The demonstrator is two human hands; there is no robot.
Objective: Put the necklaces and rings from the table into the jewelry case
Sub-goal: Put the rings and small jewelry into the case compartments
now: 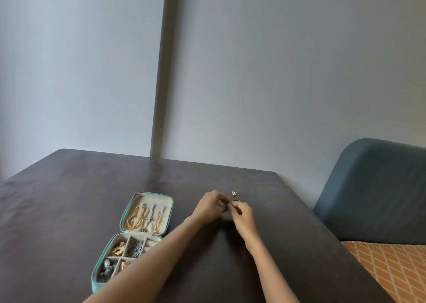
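A teal jewelry case (125,212) lies open on the dark table (69,199), left of my hands. Its lid holds several gold and rose necklaces (145,218); its lower compartments hold gold, silver and rose pieces (125,251). My left hand (211,207) and right hand (243,217) meet at mid-table, fingertips pinching a small ring (224,204) between them. A gold ring (234,192) sits on the table just beyond my hands. A dark ring (237,200) lies right beside my right fingertips. My left forearm crosses over the case's near right corner.
The table's right edge runs beside a blue upholstered chair (373,192) with an orange patterned seat (391,268). A plain wall stands behind the table.
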